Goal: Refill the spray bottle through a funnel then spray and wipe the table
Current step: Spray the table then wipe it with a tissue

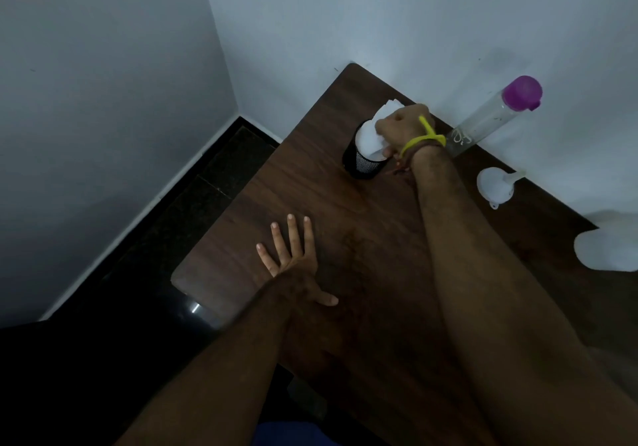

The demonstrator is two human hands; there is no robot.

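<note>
The right hand (402, 124) is reaching to the far side of the dark wooden counter (362, 238), its fingers curling around white tissue paper (371, 134) that is sitting in a black mesh cup (362, 162). A yellow band (423, 138) is circling that wrist. The left hand (297, 266) is lying flat on the counter, fingers (293, 235) straight and spread apart. A clear bottle with a purple cap (500, 114) is standing against the wall, and a white funnel (495, 185) is lying on its side nearby. A white object (607, 248) at the right edge is too blurred to identify.
</note>
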